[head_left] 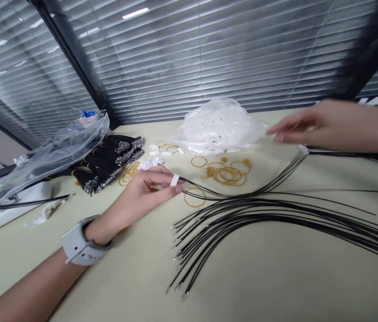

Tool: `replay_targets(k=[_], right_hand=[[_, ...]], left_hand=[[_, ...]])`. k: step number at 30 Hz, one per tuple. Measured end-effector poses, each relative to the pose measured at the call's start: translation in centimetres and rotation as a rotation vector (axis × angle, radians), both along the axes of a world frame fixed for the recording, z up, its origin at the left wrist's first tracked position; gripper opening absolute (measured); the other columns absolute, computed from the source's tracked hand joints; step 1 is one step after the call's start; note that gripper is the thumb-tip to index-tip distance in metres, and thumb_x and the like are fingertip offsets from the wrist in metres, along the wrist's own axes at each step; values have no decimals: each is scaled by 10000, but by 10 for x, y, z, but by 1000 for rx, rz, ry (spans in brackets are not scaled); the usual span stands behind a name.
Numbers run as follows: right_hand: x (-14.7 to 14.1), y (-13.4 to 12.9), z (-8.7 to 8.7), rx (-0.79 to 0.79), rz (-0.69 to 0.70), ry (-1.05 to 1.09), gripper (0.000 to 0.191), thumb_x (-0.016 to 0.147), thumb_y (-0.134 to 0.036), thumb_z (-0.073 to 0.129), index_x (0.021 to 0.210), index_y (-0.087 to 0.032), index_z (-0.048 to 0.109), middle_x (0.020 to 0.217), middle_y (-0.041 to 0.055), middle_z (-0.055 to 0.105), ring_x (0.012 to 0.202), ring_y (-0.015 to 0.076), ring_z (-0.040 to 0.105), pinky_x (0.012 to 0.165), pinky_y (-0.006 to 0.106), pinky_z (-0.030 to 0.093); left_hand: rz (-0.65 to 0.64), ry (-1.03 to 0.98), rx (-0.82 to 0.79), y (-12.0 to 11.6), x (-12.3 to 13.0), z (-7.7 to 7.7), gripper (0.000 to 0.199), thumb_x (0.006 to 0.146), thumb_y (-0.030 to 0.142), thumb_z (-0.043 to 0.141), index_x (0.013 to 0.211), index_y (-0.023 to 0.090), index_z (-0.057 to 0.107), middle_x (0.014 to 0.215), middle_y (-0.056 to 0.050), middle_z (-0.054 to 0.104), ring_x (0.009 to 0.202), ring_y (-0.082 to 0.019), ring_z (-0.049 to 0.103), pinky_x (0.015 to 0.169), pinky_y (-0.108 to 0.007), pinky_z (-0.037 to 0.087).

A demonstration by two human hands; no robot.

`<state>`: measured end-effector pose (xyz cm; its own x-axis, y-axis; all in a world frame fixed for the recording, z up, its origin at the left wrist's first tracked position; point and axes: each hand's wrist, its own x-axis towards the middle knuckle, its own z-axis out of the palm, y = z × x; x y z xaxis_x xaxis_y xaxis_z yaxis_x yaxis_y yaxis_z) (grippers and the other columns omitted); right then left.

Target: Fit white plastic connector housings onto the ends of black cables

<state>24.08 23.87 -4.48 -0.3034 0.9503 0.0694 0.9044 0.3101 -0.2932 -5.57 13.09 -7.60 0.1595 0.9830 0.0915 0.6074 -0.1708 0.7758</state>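
My left hand [145,192], with a white watch on its wrist, pinches a small bundle of black wires [202,187] between thumb and fingers. A small white strip-like piece [174,180] sits at the wire end by the fingertips. From there the wires curve right to another white piece [303,150]. Just above that piece is my right hand [304,127], smeared by motion, so whether its fingers are closed on anything is unclear. Below the held bundle, many loose black wires [259,217] lie fanned out, their bare metal tips pointing left.
A clear plastic bag of white pieces [219,127] stands at the back. Yellow rubber bands [227,175] and small white pieces [166,153] lie before it. Banded black wire bundles [108,156] and another plastic bag [58,145] occupy the left. Window blinds [209,53] rise behind the table.
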Motion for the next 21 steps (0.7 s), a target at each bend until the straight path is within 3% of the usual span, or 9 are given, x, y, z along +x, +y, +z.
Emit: replay_targets(k=[3,5,7,8,9,10,13,15,21], right_hand=[[-13,-21,11,424,-115,69,311,771,-330,464,1000,-173,602,931,30,591,932,200,515,699,342,340],[-29,-47,10,655,127,207,195,808,-298,457,889,-192,599,844,-11,587,795,104,529,707,275,379],[-49,-74,-3,613,401,289,116,820,-220,463,841,-208,576,801,-33,577,687,54,504,632,191,407],[-58,-85,-14,465,572,242,89,809,-202,486,787,-206,572,773,-38,578,661,53,507,588,178,409],[-66,-94,-27,393,743,161,108,800,-157,483,732,-182,562,772,-20,575,673,66,509,608,191,425],[-72,-101,-40,379,799,84,102,779,-123,502,704,-164,557,795,2,573,722,89,514,669,219,439],[-82,-107,-75,483,771,-8,92,727,-76,538,793,-133,565,884,59,547,876,158,492,772,297,431],[-82,-105,-85,491,760,16,101,714,-79,555,800,-133,556,874,55,526,873,154,473,773,296,423],[-76,-99,-69,390,869,-45,272,510,-75,693,717,-141,529,738,12,488,715,125,433,631,252,413]], left_hand=[[80,-54,-201,3,3,-3,234,722,358,584,753,144,673,630,10,531,523,-28,381,444,-150,257],[98,-75,-249,4,4,-6,251,713,367,593,780,133,653,605,18,508,505,-24,370,439,-148,248],[83,-108,-228,5,4,-10,265,706,347,607,873,141,621,612,27,492,518,-26,406,458,-140,290],[71,-128,-208,5,3,-12,287,704,335,613,923,149,597,615,33,483,524,-27,423,469,-137,312],[56,-148,-190,5,3,-13,313,702,324,618,962,156,571,613,40,472,526,-27,433,479,-134,330],[42,-161,-177,5,2,-15,335,699,318,623,986,162,549,614,45,466,530,-27,438,487,-132,342],[5,-137,-171,4,1,-18,323,694,328,629,958,162,543,649,41,487,556,-21,438,517,-123,362],[-11,-108,-171,3,2,-18,310,690,329,634,939,161,559,713,26,522,607,-25,463,565,-124,388],[-41,-32,-159,-2,5,-14,307,715,337,608,978,181,604,728,13,562,653,-33,480,607,-123,413]])
